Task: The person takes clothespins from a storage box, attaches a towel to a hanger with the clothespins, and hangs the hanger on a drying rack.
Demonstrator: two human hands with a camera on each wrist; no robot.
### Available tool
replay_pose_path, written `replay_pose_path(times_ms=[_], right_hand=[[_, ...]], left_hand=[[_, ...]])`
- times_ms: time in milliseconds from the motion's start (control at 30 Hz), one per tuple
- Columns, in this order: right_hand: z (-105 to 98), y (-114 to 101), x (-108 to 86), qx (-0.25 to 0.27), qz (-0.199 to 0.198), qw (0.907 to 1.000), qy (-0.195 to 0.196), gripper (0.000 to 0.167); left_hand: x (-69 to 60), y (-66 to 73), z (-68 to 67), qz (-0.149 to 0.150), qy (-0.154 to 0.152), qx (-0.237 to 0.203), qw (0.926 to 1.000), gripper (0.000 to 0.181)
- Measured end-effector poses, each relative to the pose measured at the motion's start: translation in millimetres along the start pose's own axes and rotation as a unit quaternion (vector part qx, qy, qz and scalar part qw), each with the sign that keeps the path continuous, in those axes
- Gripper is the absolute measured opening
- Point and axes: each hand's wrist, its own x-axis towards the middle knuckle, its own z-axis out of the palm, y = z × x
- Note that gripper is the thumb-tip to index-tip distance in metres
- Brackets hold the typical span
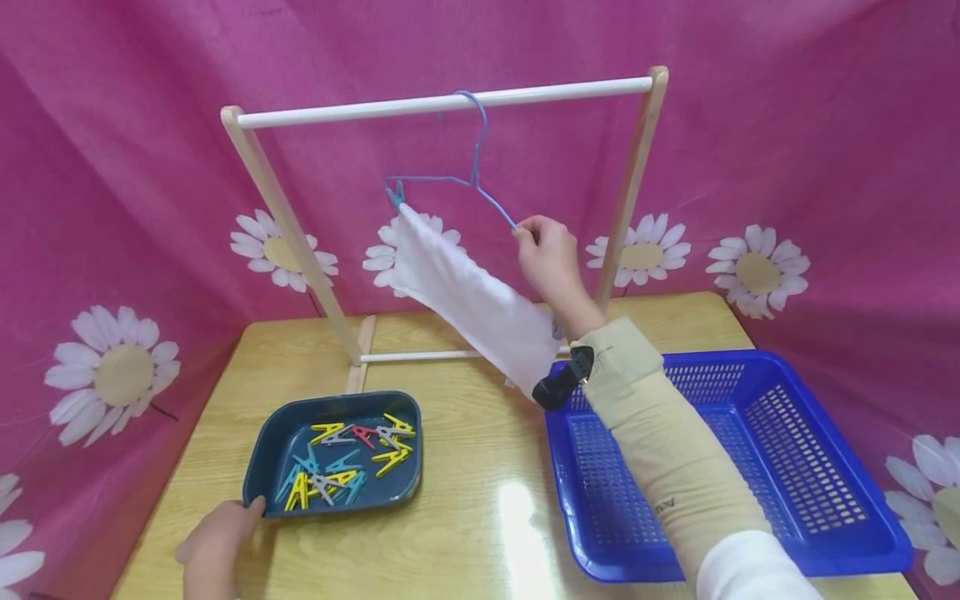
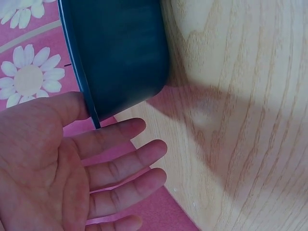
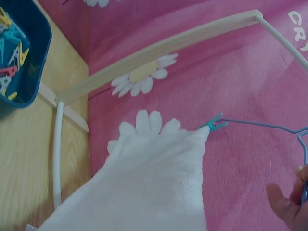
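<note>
A blue hanger (image 1: 480, 158) hooks over the white top bar of a drying stand. My right hand (image 1: 550, 257) pinches the hanger's right arm. From the hanger's left end hangs a white cloth (image 1: 472, 308), held at one corner by a teal clothespin (image 1: 396, 196); its other end droops low to the right, beneath my right wrist. My left hand (image 1: 221, 533) is at the near left corner of a dark teal basin (image 1: 258, 467). In the left wrist view its thumb and index finger pinch the basin's rim, the other fingers spread loosely.
Yellow, teal, grey and red clothespins (image 1: 326, 485) lie in the basin. A blue plastic basket (image 1: 832, 450) stands on the right of the wooden table (image 1: 465, 483), under my right forearm. The stand's wooden side posts (image 1: 633, 192) rise at the back, before a pink flowered curtain (image 1: 750, 125).
</note>
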Motion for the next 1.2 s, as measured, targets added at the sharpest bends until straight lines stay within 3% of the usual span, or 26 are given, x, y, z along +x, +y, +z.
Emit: replay_pose_path(times_ms=[167,333,600,800,967,1200], right_hand=[[3,-1,-2.6,0.045,0.031,0.9984,-0.013,0.019],[1,-2,-4.1,0.056,0.041,0.9974,-0.020,0.022],[-10,-2,-1.9,-0.005,0.010,0.9970,-0.077,0.028],[-18,1,-1.8,-0.042,-0.005,0.9960,-0.078,0.032],[-26,7,-0.2,-0.042,0.007,0.9955,-0.085,0.034],[-42,15,1.6,-0.043,0.010,0.9966,-0.070,0.035]], left_hand=[[-1.2,-0.7,0.9,-0.002,0.007,-0.002,1.0000,0.070],[-2.3,0.6,0.6,0.003,0.008,-0.003,1.0000,0.070],[-5.6,2.5,0.0,-0.004,0.008,-0.003,1.0000,0.067],[-5.9,2.4,1.3,-0.005,0.008,-0.005,0.9999,0.067],[-5.0,3.1,2.4,-0.016,0.012,-0.006,0.9998,0.066],[-5.1,4.3,-0.7,-0.002,0.001,0.000,1.0000,0.065]])
